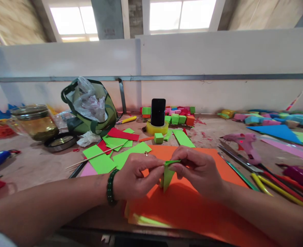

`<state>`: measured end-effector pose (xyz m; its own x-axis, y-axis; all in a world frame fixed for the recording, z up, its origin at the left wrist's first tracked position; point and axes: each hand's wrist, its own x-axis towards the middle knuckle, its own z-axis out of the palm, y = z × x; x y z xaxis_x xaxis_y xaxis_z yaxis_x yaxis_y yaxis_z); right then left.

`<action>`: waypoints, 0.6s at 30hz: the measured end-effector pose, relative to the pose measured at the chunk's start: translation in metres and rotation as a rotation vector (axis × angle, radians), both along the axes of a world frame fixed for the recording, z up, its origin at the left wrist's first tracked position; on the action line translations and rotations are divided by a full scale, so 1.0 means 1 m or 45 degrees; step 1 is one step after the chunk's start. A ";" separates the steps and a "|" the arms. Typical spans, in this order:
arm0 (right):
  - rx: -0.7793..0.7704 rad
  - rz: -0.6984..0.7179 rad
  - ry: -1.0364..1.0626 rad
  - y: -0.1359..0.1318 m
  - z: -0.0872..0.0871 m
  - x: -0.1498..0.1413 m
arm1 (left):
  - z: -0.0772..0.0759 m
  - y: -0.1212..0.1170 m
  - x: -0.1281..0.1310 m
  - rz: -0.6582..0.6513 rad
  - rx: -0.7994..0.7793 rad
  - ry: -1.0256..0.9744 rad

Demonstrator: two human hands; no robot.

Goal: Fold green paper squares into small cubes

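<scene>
A small folded piece of green paper [168, 177] hangs between my two hands, above a stack of orange paper sheets [151, 212]. My left hand [138, 175] pinches its left edge between thumb and forefinger. On the other side, my right hand [199, 171] is closed on the top right corner with thumb and fingertips. The folded piece narrows to a point at the bottom. Loose green paper pieces [100, 159] and a red strip [123, 134] lie beyond my left hand, with a thin wooden stick [89, 157] across them.
A phone [158, 111] stands on a yellow tape roll [157, 128], with several small paper cubes [175, 119] behind. A pink glue gun [244, 144], scissors [244, 163] and pens [282, 188] lie right. At left are a glass jar [35, 123] and a green bag [107, 109].
</scene>
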<state>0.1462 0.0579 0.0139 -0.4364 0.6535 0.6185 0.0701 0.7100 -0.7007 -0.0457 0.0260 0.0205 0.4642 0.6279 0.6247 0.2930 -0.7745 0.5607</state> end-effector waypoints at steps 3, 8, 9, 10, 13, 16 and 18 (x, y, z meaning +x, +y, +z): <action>-0.083 0.038 0.027 0.000 0.001 0.000 | 0.000 0.001 -0.001 -0.034 -0.011 0.007; -0.121 0.095 0.061 0.001 0.002 0.000 | -0.005 0.002 -0.002 0.048 0.072 0.033; -0.118 0.095 0.063 0.001 0.001 0.000 | -0.006 0.003 -0.002 0.058 0.075 0.038; -0.114 0.091 0.060 0.001 0.001 0.000 | -0.007 0.003 -0.002 0.066 0.078 0.038; -0.089 0.054 0.040 0.001 0.000 0.001 | -0.007 0.004 -0.002 0.071 0.091 0.027; -0.053 0.032 0.031 0.001 0.000 0.001 | -0.008 0.004 -0.002 0.070 0.092 0.029; -0.038 0.031 0.029 0.001 0.001 0.001 | -0.008 0.005 -0.001 0.076 0.090 0.035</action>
<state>0.1471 0.0588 0.0149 -0.4386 0.6613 0.6085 0.0370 0.6898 -0.7230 -0.0471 0.0308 0.0126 0.4453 0.6097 0.6558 0.3543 -0.7926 0.4963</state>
